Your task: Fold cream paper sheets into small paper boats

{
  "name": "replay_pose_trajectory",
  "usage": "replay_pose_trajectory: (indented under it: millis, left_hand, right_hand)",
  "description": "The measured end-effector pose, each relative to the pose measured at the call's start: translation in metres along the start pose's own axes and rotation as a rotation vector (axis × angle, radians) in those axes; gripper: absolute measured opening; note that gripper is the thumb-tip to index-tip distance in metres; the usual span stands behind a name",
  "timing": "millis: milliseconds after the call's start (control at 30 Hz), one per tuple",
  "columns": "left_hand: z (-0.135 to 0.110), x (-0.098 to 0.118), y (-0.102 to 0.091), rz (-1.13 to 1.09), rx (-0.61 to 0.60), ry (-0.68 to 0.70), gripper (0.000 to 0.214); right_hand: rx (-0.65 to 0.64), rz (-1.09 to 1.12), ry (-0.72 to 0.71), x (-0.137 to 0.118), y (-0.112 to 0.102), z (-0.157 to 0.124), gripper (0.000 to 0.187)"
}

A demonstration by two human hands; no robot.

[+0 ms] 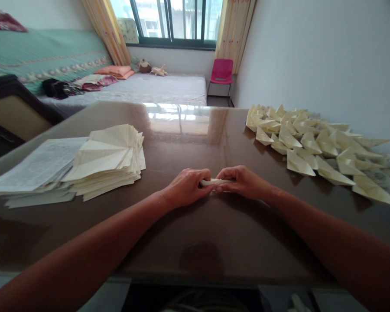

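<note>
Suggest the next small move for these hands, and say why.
Probably a firm press along the pale paper piece, to flatten it: the left hand and right hand both already pinch it, and it looks narrow and compact compared with the boat-like folded papers at the right.

A worktop (pixel 198 242) fills the lower and middle frame. Just below the frame's centre, the left hand (pixel 189 187) and right hand (pixel 243 183) meet at a folded paper (pixel 211 182) between them. At middle left lies a paper stack (pixel 105 151), beside printed sheets (pixel 35 167) farther left. Folded paper shapes (pixel 312 143) cluster at middle right. Behind the worktop are a bed (pixel 175 86), a chair (pixel 222 71) right of it, and a window (pixel 185 19) at top centre.
</note>
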State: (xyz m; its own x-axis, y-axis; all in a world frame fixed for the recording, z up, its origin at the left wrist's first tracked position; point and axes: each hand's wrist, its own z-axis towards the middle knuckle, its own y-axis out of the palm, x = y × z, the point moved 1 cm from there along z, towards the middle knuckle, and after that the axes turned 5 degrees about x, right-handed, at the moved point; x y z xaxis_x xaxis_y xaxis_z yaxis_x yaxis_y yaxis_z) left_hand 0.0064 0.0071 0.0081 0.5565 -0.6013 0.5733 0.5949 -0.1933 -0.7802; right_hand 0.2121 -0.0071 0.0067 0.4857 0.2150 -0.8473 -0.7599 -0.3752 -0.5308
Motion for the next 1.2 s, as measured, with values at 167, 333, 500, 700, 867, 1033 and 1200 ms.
replay_pose_trajectory:
  millis: [167,333,500,700,867,1033,1200]
  left_hand:
    - [0.001,-0.002,-0.002,-0.107,-0.003,-0.04,0.027]
    - [0.002,-0.001,-0.004,-0.212,-0.11,-0.036,0.033]
    - [0.003,-0.001,-0.003,-0.254,-0.123,-0.09,0.033]
    - [0.004,-0.002,-0.01,-0.207,-0.124,-0.133,0.026]
    - [0.003,0.0,-0.01,-0.169,-0.157,-0.1,0.029]
    - [0.0,0.003,-0.007,-0.072,-0.181,0.047,0.018]
    - [0.002,0.0,-0.005,-0.019,-0.172,0.053,0.018]
  right_hand:
    - [0.029,0.012,-0.008,-0.002,0.001,-0.001,0.024]
    - [0.015,-0.043,-0.052,0.001,0.003,-0.002,0.023]
    - [-0.024,-0.051,-0.068,0.002,0.003,-0.002,0.024]
    - [-0.047,-0.091,-0.013,-0.005,-0.004,-0.003,0.027]
    - [0.012,-0.14,-0.036,-0.008,-0.003,-0.005,0.018]
    - [-0.01,-0.11,-0.038,-0.011,0.0,-0.008,0.017]
    - [0.018,-0.163,-0.031,-0.012,-0.002,-0.007,0.02]
